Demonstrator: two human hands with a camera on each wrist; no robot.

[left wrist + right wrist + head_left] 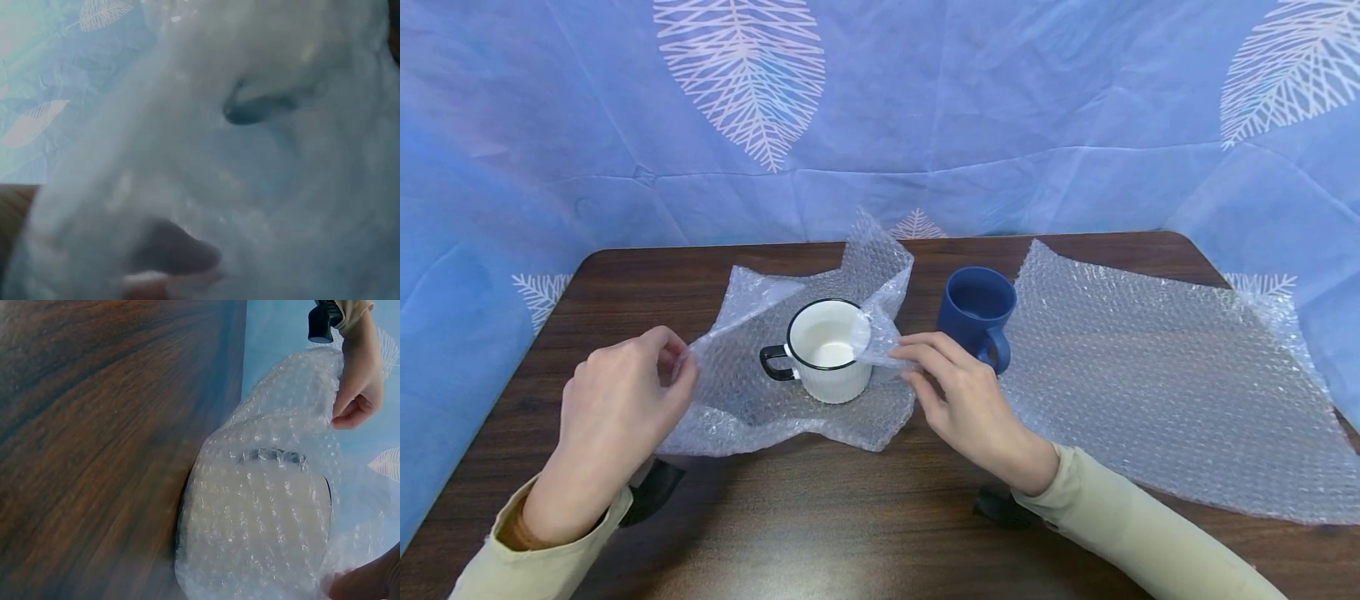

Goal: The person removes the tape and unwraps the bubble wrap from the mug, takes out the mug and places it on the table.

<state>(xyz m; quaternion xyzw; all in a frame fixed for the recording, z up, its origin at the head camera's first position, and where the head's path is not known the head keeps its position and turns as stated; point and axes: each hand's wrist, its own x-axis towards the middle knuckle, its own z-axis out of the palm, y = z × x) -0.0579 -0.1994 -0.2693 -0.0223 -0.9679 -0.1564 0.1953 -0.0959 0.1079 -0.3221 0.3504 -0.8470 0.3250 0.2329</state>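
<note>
A white mug point(835, 383) with a black rim and black handle stands upright on a crumpled sheet of bubble wrap point(737, 417), its handle pointing left. My left hand point(621, 392) pinches the sheet's left edge between thumb and fingers, raised beside the mug. At the mug's right side, my right hand point(966, 408) holds a raised flap of the same wrap, which overlaps the rim. The right wrist view shows the mug through the wrap, with the left hand point(359, 381) at the upper edge. Hazy wrap covers most of the left wrist view, the dark handle point(259, 109) showing through.
A blue mug point(973, 312) stands just behind the right hand, handle toward the front. Another large sheet of bubble wrap point(1150, 392) lies flat at the right, reaching past the table's edge. Behind the dark wooden table point(820, 517) hangs a blue leaf-patterned cloth point(970, 100).
</note>
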